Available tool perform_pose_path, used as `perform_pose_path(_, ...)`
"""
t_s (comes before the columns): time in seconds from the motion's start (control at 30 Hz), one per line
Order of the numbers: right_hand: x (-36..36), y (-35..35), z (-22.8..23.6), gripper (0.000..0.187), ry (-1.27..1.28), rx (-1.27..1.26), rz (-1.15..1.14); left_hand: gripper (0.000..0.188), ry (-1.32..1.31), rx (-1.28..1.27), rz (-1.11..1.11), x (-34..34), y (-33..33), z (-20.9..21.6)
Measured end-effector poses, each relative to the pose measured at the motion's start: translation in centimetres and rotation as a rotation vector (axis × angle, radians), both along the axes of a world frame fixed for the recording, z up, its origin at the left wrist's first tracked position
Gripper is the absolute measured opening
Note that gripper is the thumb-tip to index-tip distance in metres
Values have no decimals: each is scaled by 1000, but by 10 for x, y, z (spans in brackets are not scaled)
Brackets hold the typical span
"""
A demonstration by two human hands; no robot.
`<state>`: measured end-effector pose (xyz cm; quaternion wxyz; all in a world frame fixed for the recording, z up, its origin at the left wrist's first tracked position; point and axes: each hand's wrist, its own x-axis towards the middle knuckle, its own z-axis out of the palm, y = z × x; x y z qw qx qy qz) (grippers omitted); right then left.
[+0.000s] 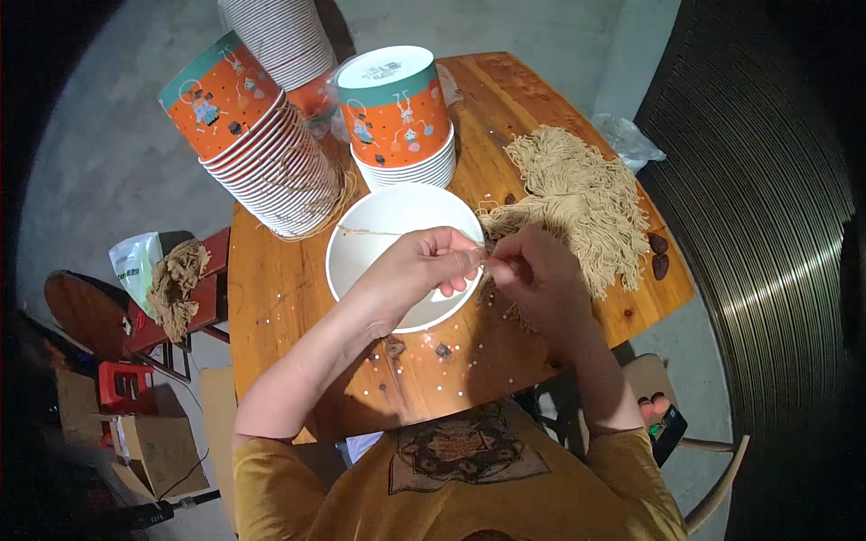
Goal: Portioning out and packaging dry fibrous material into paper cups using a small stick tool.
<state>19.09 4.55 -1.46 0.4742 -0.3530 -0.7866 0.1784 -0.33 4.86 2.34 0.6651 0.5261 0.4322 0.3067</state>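
Fingers meet over a fine job at a wooden worktop (271,316), where the left hand (431,269) pinches a thin strand of cord (365,233) between thumb and fingers above an open white tub (406,206). The right hand (534,278) is close beside it, fingers curled toward the same spot; whether they close on anything is hard to tell in the shadow. The strand runs leftward over the tub toward loose loops of cord (343,189) beside the left stack of printed tubs (271,171).

The work appears to be under way and far from finished: this strand is still between the fingers, and a large heap of beige cord (577,203) lies to the right, seemingly yet to be handled. No finished piece can be made out. Small pale beads (460,392) dot the near side, while a second stack of tubs (401,117) stands just beyond the open one.
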Motion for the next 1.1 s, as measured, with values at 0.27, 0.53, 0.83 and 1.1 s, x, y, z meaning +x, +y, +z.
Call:
perform_pose_path(0.27,-11,-15,-2,13,313,-571,93,10,-194,-248,26,-3,2,1)
perform_pose_path(0.53,-17,-25,7,17,124,-287,29,12,-226,-312,41,-2,-1,5)
perform_pose_path(0.83,2,-6,7,15,291,-471,93,16,-273,-254,-20,-3,1,-3)
perform_pose_path(1.1,0,-3,5,17,219,-366,119,21,-130,39,-8,5,-6,-3)
